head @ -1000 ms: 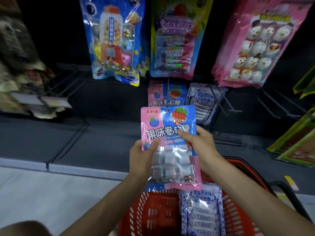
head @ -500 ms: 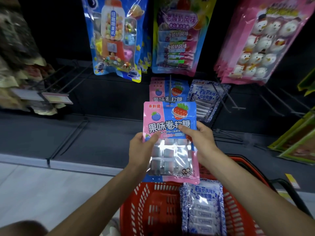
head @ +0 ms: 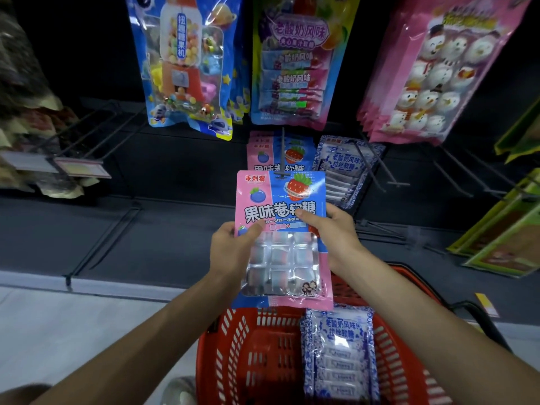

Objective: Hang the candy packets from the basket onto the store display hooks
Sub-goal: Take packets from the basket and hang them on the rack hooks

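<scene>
Racking (head: 87,68) of dark panel fills the upper half of the frame. At its upper right hangs a stack of pink snowman packets (head: 432,68). A blue gumball packet (head: 187,62) hangs at upper left of centre, and a yoghurt-candy packet (head: 292,59) hangs just beside it at top centre.

A red slatted basket (head: 228,361) sits at bottom centre, and a blue-and-white packet (head: 339,355) stands in its right half.

Above the basket, in mid-frame, the pink-and-blue candy packet (head: 280,200) is held upright, facing the camera. Directly behind its top edge hangs a stack of matching packets (head: 263,154), with blue-and-white hanging packets (head: 342,168) just to the right.

The left hand (head: 230,252) grips the candy packet's left edge, its thumb lying over the front near the clear window. The right hand (head: 336,229) grips the right edge, its thumb pressed on the printed lettering.

A thin hook (head: 283,153) runs down over the matching packets. Its tip meets the top edge of the held packet; whether it has entered the hanging hole cannot be told.
</scene>
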Demonstrator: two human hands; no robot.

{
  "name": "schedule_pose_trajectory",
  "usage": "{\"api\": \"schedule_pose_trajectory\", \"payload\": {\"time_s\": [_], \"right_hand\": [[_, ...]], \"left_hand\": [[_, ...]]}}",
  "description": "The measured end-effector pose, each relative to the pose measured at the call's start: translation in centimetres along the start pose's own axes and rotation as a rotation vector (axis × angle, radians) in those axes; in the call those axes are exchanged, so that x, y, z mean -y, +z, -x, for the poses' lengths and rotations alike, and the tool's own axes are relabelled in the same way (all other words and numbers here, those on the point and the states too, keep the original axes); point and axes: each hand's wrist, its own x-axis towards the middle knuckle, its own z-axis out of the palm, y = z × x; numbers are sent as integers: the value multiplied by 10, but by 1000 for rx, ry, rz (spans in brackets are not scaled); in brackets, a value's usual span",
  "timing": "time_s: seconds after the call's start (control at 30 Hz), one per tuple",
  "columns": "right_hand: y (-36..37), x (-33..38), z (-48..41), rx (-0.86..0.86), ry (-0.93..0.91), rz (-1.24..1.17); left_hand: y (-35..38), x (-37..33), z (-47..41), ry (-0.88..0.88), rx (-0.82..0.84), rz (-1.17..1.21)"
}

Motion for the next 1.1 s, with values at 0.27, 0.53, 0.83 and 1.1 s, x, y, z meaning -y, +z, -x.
{"api": "schedule_pose_trajectory", "payload": {"time_s": [0.27,0.53,0.83,1.1], "right_hand": [[5,0,-14,-41,54,13],[17,0,-57,-144,110,74],[28,5,-105,-228,96,164],[44,2,-133,-343,52,285]], "left_hand": [[3,-2,-17,22,-38,-32],[17,-13,-61,16,-89,-43],[29,-23,-109,7,-108,-133],[34,-17,-133,87,-111,-311]]}}
